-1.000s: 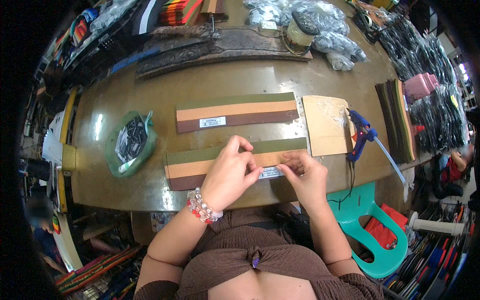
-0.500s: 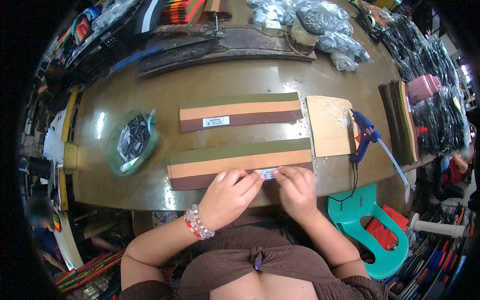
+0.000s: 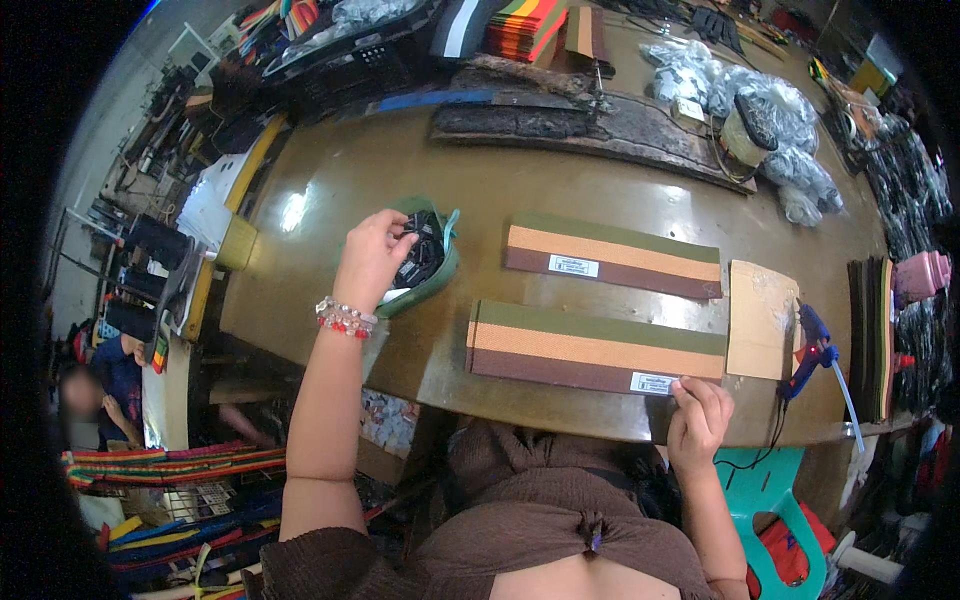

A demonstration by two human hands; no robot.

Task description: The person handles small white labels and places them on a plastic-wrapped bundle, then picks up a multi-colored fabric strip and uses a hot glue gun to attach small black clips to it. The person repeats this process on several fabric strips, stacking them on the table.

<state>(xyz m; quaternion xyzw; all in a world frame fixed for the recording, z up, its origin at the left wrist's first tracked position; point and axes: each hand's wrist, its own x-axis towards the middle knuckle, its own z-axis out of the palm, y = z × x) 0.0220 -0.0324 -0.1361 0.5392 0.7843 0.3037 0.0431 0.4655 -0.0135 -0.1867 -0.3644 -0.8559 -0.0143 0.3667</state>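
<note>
Brown tabletop (image 3: pixel 300 290) bears the work. White label (image 3: pixel 653 383): on the dark brown band of the nearer striped strip (image 3: pixel 600 342), toward its right end. For a good result, we judge, we should hold the label flat and square with light fingertip pressure while reaching sideways, lest it skew. Relative to our right hand (image 3: pixel 701 415), the label lies just left, touching the fingertips; fingers half curled, any pinch unclear. Our left hand (image 3: pixel 375 250), well apart, is loosely curled over the green bag (image 3: pixel 437 287) of black pieces (image 3: pixel 425 245); whether it grasps one, we cannot tell.
</note>
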